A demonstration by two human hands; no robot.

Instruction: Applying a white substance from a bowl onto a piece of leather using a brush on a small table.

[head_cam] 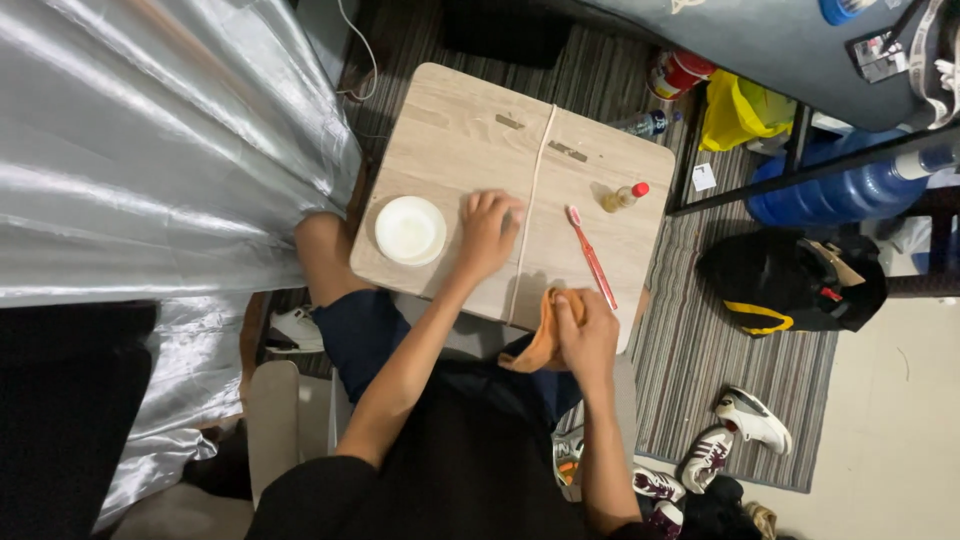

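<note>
A: Two hands on folding table [450, 130]? Grips?
B: Left hand [487, 235] flat, released, beside white lid [410, 230]. Right hand [587, 335] clenched on orange cloth [540, 340] at table's near edge; toothbrush [592, 258] just beyond. Striped rug [700, 350] under table.

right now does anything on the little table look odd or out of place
A red toothbrush lies bare on the table, beside a small bottle tipped on its side. No spill shows. The white dish sits flat.
</note>
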